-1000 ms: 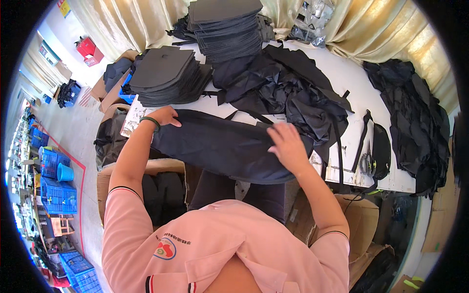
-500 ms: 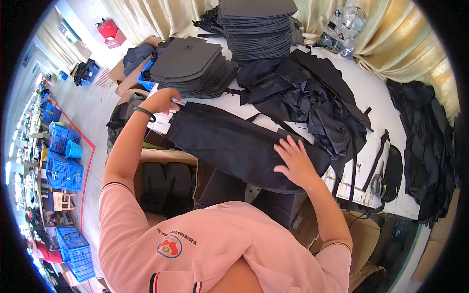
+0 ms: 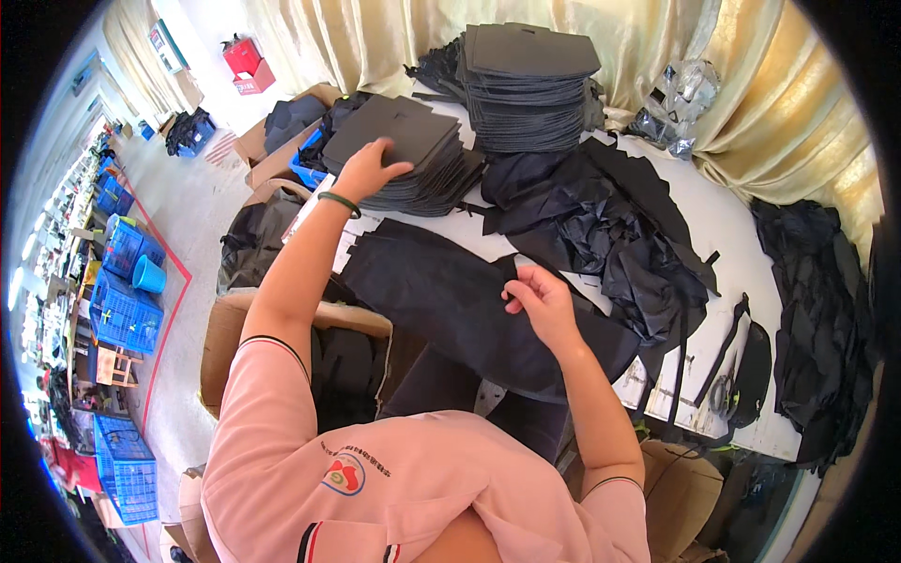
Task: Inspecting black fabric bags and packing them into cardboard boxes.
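A long black cloth panel (image 3: 441, 300) lies spread across the near edge of the white table (image 3: 746, 253), its near side overhanging, its right end rounded. Beyond it, toward the table's left edge, a stack of dark grey sheets (image 3: 422, 150) lies flat, its layers unevenly aligned.

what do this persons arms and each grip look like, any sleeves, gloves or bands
The short left sleeve and right sleeve are pink fabric, with thin dark striped trim near the hems. The left grip is gloveless, with a slim dark green wristband behind it. The right grip is gloveless too, with no band visible.
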The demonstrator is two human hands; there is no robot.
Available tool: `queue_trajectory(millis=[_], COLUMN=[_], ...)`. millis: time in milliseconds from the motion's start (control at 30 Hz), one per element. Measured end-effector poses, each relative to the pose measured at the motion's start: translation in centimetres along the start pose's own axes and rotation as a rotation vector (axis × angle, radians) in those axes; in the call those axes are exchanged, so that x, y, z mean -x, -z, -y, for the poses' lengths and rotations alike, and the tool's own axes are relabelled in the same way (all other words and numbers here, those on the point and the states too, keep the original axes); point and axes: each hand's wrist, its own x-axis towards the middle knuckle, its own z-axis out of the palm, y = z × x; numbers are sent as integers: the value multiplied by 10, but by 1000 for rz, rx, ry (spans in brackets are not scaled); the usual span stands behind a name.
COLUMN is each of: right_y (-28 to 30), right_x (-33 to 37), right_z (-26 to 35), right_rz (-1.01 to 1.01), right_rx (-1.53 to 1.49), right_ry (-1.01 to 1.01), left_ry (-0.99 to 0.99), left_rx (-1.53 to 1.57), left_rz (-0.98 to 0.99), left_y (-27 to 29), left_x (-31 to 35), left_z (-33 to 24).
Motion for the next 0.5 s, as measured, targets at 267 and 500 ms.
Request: queue_trajectory(millis=[267, 500], right_y=[-8, -7], right_x=[1, -10], right_z=[-2, -10], right_rz=[-32, -247], right_rx=[43, 163], right_ry=[-33, 201], left_ry=[-121, 20], left_rx=[-325, 117], left_rz=[140, -188], left_y=[-24, 30], left_x=[8, 17], left_z=[7, -46])
